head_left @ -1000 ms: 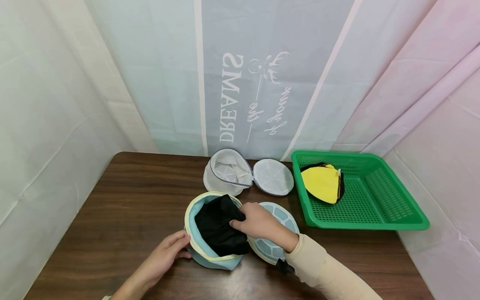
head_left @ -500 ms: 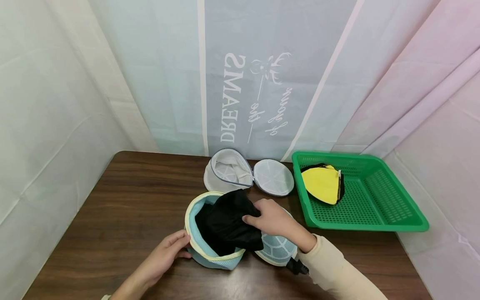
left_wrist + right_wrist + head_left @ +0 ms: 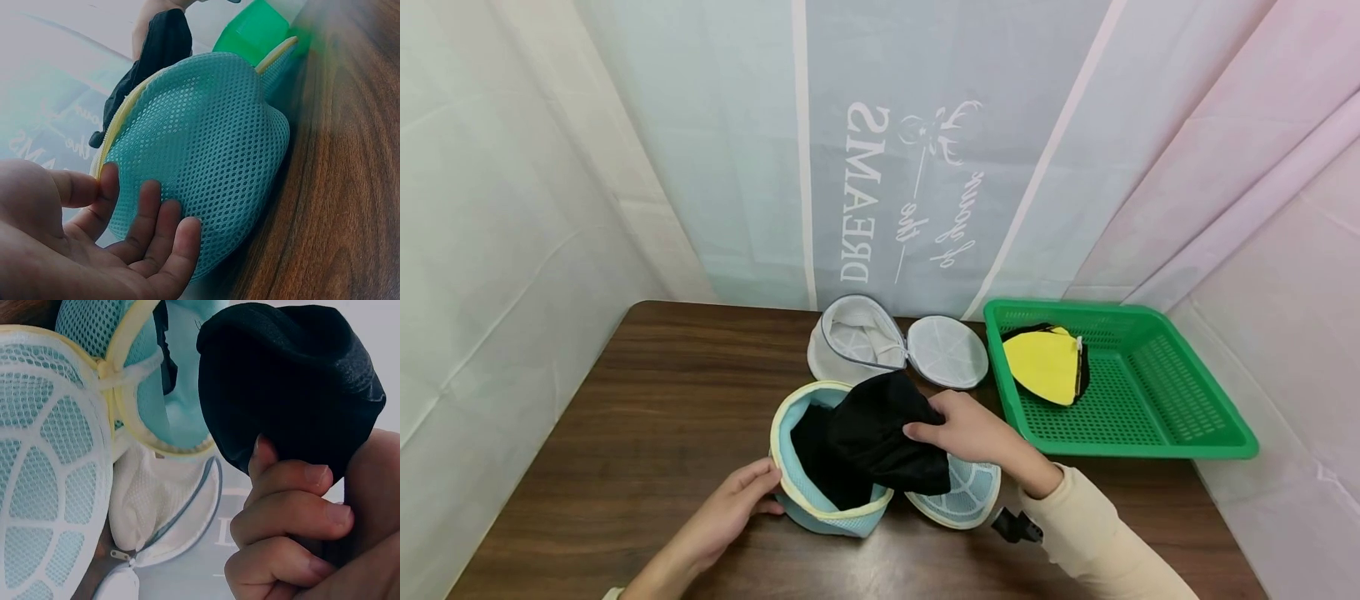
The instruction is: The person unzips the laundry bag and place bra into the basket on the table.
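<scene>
A light-blue mesh laundry bag [image 3: 842, 525] with a yellow zip rim stands unzipped on the table, its round lid [image 3: 966, 500] folded out to the right. At the bag's left rim, my left hand [image 3: 730, 508] pinches the yellow edge between thumb and forefinger; the left wrist view shows its other fingers against the mesh [image 3: 212, 150]. My right hand [image 3: 973, 425] grips a soft black cloth garment [image 3: 887, 437], rounded like a cup in the right wrist view. The garment overlaps the bag's right rim, and more black cloth [image 3: 820, 467] lies inside the bag.
Behind the blue bag sits an unzipped white laundry bag [image 3: 831, 358], with its round lid [image 3: 947, 354] spread beside it. A green plastic basket [image 3: 1135, 451] at the right holds a yellow-and-black cloth item [image 3: 1041, 367]. A printed curtain [image 3: 737, 208] hangs behind the table.
My right hand has drawn the black garment up and to the right, partly out of the bag. More of the bag's inside shows now. My left hand has stayed at the rim.
</scene>
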A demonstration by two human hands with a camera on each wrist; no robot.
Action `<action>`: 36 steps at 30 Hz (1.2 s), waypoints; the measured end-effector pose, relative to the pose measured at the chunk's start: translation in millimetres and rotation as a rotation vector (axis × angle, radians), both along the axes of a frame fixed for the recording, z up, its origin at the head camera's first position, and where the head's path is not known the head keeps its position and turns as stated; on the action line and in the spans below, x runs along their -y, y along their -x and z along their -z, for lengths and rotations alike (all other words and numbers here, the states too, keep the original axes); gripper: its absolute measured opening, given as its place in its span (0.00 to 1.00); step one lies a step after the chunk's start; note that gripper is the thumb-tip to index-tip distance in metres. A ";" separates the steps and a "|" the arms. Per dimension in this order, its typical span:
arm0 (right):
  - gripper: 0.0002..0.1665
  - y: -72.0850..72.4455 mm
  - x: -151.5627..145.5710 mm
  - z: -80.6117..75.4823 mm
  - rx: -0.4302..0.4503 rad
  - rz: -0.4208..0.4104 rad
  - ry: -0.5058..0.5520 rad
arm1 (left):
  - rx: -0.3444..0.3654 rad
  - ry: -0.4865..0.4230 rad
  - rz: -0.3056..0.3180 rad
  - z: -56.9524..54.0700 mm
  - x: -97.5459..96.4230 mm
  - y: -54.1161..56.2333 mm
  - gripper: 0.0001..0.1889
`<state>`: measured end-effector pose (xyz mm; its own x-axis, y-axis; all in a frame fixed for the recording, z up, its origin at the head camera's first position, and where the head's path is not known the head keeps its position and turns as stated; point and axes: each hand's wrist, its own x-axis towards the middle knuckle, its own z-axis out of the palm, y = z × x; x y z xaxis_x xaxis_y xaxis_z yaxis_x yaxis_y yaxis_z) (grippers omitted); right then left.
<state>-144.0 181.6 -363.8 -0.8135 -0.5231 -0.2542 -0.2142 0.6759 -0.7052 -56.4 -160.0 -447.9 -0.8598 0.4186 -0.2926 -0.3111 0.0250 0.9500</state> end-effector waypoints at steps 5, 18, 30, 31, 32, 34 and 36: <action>0.17 2.7 -9.7 -5.8 0.000 -0.006 0.025 | 0.009 0.007 -0.008 -0.1 -0.5 0.4 0.16; 0.25 8.6 -50.6 -33.8 0.064 0.096 0.013 | 0.015 0.004 -0.002 1.8 -0.1 1.3 0.16; 0.18 19.9 -96.7 -54.1 0.078 0.123 -0.020 | -0.001 0.003 0.004 3.1 0.8 1.2 0.19; 0.19 20.7 -100.6 -55.5 0.076 0.131 -0.035 | -0.001 0.002 0.005 3.3 0.9 1.2 0.19; 0.19 21.5 -104.4 -57.1 0.075 0.134 -0.043 | -0.001 0.002 0.004 3.5 1.0 1.2 0.19; 0.19 23.5 -111.8 -59.3 0.071 0.141 -0.060 | 0.000 0.003 0.002 3.9 1.0 1.1 0.19; 0.20 25.9 -118.9 -60.7 0.065 0.153 -0.085 | 0.003 0.003 0.001 4.2 0.9 1.1 0.19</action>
